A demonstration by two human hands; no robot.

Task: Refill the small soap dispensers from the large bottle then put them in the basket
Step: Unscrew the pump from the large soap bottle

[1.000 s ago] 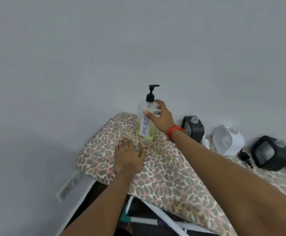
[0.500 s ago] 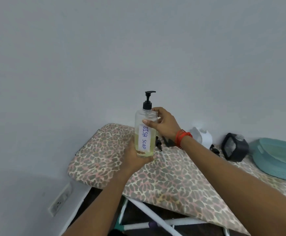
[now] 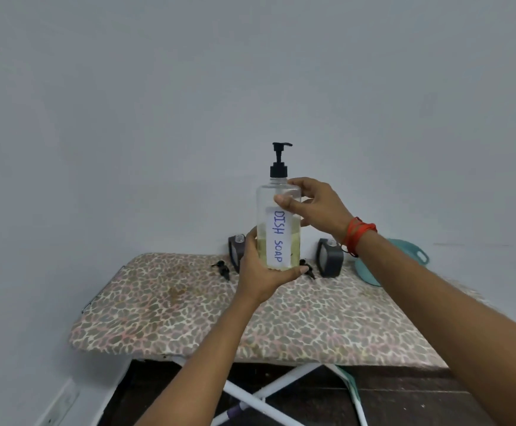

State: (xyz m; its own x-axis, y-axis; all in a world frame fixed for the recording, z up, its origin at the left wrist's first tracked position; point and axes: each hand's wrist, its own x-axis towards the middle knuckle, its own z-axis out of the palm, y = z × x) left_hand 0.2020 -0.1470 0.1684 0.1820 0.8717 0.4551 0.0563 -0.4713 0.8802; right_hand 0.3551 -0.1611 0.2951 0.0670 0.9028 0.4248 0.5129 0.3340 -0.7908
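Note:
The large clear bottle [image 3: 278, 219], labelled DISH SOAP with a black pump on top, is held upright in the air above the leopard-print board [image 3: 207, 312]. Yellowish soap fills its lower part. My left hand [image 3: 261, 273] cups its base from below and the left. My right hand [image 3: 309, 204] grips its shoulder just under the pump. Two small dark dispensers stand at the back by the wall, one [image 3: 235, 252] partly behind my left hand, the other [image 3: 329, 256] to the right. Two loose black pump heads [image 3: 222, 269] [image 3: 307, 269] lie near them. The teal basket [image 3: 404, 250] is mostly hidden behind my right forearm.
The board stands on white crossed legs [image 3: 269, 392] over a dark floor. A grey wall rises right behind it. A wall socket [image 3: 63, 407] sits low at the left. A stain marks the cover near the middle left.
Both hands have lifted the large bottle off the board and brought it up to the centre; my left hand, flat on the board a second ago, now holds the base.

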